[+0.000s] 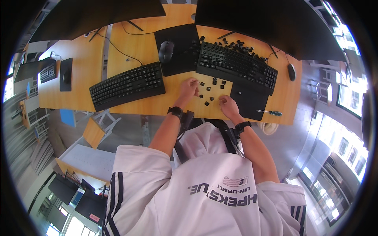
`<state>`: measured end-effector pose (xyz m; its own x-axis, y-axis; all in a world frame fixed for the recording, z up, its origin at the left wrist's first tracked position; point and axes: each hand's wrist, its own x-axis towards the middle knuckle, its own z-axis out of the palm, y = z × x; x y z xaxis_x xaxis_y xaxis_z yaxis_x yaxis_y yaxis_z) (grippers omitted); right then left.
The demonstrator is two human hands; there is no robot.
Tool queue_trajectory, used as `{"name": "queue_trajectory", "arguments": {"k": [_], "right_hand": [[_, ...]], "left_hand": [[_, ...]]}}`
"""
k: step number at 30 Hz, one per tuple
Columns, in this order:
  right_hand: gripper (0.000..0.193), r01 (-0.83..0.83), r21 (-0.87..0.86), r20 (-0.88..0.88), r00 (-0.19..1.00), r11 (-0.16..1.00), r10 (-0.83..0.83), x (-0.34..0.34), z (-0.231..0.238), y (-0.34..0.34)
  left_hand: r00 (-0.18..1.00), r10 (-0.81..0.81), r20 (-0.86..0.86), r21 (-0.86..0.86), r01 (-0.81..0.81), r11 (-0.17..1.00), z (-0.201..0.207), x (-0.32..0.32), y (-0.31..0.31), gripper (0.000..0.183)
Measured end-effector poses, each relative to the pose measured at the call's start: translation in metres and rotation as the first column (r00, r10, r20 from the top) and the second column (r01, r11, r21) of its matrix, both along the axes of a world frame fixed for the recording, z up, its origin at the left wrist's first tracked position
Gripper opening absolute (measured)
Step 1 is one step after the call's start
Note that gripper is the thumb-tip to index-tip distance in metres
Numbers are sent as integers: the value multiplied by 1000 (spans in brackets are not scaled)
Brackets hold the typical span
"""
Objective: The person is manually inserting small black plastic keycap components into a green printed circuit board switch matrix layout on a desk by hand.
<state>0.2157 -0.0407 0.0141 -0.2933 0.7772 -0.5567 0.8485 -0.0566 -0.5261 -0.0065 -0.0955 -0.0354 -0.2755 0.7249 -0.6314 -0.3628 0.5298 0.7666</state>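
Bright daylight glare from right-hand windows [350, 100], strong fisheye bending, black corners.

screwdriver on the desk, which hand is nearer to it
Right. The right hand is left of the screwdriver, apart from it, part of the dark mat between them; the left hand is farther left, beside loose keycaps.

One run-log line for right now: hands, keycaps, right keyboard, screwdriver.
left hand: near loose keycaps, grip unclear | right hand: same | keycap heap: beyond right keyboard | screwdriver: lying right of right hand
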Motion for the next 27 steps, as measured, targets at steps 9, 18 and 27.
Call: {"name": "queue_trajectory", "arguments": {"k": [9, 18, 27], "right_hand": [[32, 155, 151, 204, 962, 976, -184, -38, 24, 30], [27, 142, 162, 158, 973, 976, -168, -30, -1, 35], [23, 118, 207, -33, 993, 971, -114, -14, 1, 17]], "left_hand": [[998, -32, -58, 51, 35, 998, -1, 0, 1, 12], [988, -44, -151, 33, 50, 998, -2, 5, 0, 10], [981, -31, -191, 39, 39, 998, -4, 8, -2, 8]]}}
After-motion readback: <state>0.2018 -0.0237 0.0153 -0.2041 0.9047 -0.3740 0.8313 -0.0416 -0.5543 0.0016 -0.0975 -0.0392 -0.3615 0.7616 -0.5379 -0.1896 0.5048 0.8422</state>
